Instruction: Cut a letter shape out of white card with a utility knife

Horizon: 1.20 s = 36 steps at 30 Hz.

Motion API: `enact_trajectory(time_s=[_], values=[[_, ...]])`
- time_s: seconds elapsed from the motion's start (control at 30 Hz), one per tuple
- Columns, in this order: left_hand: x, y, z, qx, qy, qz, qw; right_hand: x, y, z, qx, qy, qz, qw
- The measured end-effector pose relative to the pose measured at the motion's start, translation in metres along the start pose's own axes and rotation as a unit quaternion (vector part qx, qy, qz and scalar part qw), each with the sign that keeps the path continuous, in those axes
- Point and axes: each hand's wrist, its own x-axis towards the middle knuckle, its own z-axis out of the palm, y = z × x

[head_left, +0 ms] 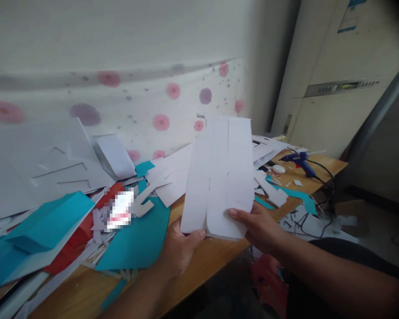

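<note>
Between my two hands a white cardboard sheet (pixel 231 177) is held up in a tilt above the wooden table (pixel 199 261). A lengthwise fold and a few thin slits run along it. My left hand (pixel 181 248) grips its lower left corner, thumb on the front face. At the lower right edge my right hand (pixel 259 223) pinches it, thumb also in front. The fingers of both hands are mostly hidden behind the sheet. Just left of my left hand lies a teal sheet (pixel 142 239).
A blue glue gun (pixel 299 161) with a black cord stands at the table's right end among scraps. Teal, red and white offcuts heap up at the left, near a large white board (pixel 46 168). Behind hangs a dotted cloth (pixel 146 102); a tall pale appliance (pixel 332 79) stands right.
</note>
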Motion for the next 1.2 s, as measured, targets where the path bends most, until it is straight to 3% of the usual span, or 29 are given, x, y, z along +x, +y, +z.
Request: enact_trajectory(time_s=[0.37, 0.43, 0.53, 0.67, 0.77, 0.9, 1.1, 1.2], values=[[0.003, 0.014, 0.003, 0.118, 0.021, 0.075, 0.990, -0.004, 0.002, -0.002, -0.022, 0.012, -0.006, 1.000], [0.005, 0.012, -0.002, 0.122, -0.018, 0.048, 0.991, -0.005, 0.001, -0.002, -0.032, 0.015, 0.000, 0.999], [0.004, 0.013, -0.011, 0.108, -0.132, -0.014, 0.985, -0.006, -0.001, -0.005, -0.041, 0.007, 0.016, 0.999], [-0.001, 0.020, -0.017, 0.013, -0.254, -0.042, 0.966, -0.008, -0.003, -0.010, -0.045, -0.030, 0.036, 0.998], [-0.002, 0.023, -0.017, 0.074, -0.223, -0.020, 0.972, -0.011, 0.000, -0.014, -0.055, -0.070, 0.057, 0.994], [-0.002, 0.020, -0.013, 0.171, -0.184, 0.012, 0.968, -0.014, 0.006, -0.019, -0.060, -0.076, 0.077, 0.992], [-0.003, 0.014, -0.008, 0.041, -0.228, -0.007, 0.973, -0.015, 0.008, -0.020, -0.051, -0.109, 0.076, 0.990], [-0.003, 0.014, -0.011, -0.014, -0.222, -0.024, 0.975, -0.017, 0.006, -0.021, -0.064, -0.122, 0.073, 0.988]])
